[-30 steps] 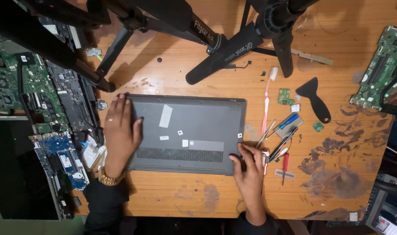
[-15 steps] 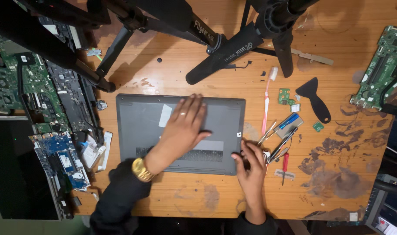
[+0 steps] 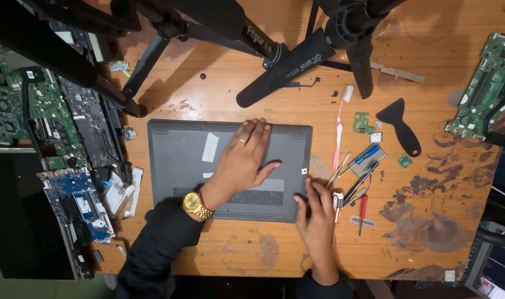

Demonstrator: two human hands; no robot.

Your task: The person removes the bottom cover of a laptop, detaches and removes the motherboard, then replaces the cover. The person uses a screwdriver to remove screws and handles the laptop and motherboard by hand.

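Leftmost, several bare circuit boards lie at the table's edge: a green motherboard (image 3: 19, 105) up top and a blue board (image 3: 80, 202) below it, with dark laptop parts between them. Black tripod legs (image 3: 152, 61) slant down across the upper part of the wooden table (image 3: 252, 249).

Next comes the grey laptop (image 3: 175, 166), lying closed with its underside up in the middle of the table; a white sticker (image 3: 210, 147) sits on its base and a vent grille runs along its near edge. The left hand (image 3: 245, 160) lies flat on the laptop's base, palm down, fingers spread and stretched toward the far edge, gripping nothing; a ring shows on one finger and a gold wristwatch (image 3: 196, 205) sits at the dark sleeve. The right hand (image 3: 318, 213) rests at the laptop's near right corner, fingers loosely spread, its fingertips on or just beside the corner edge; I cannot tell whether it pinches anything.

Just right of that hand lies a cluster of small tools: tweezers (image 3: 337, 170), a blue-handled tool (image 3: 366, 157) and a red-handled screwdriver (image 3: 362, 209). A pink toothbrush (image 3: 339, 130) lies beside the laptop's right edge. Further right are a small green board (image 3: 362, 122) and a black plastic scraper (image 3: 401, 126), and another green motherboard (image 3: 485, 83) lies at the far right.
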